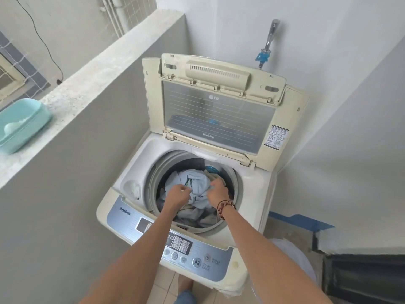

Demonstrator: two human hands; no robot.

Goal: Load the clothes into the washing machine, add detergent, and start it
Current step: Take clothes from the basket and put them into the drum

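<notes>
A cream top-loading washing machine (pixel 245 183) stands in the corner with its lid (pixel 217 113) folded upright. Its drum holds a heap of clothes (pixel 197 187), mostly light blue with beige pieces underneath. Both my hands reach down into the drum. My left hand (pixel 178 195) is closed on a fold of the light blue cloth. My right hand (pixel 217 191), with a braided bracelet at the wrist, grips the cloth on the other side. The control panel (pixel 190 257) with its start/pause button (pixel 196 262) lies under my forearms.
A mint-green tub (pixel 22 123) with a white scoop sits on the concrete ledge (pixel 87 84) at the left. A tap (pixel 269 38) with a blue hose fitting sticks out of the wall behind the machine. A white basket rim (pixel 295 255) shows at the lower right.
</notes>
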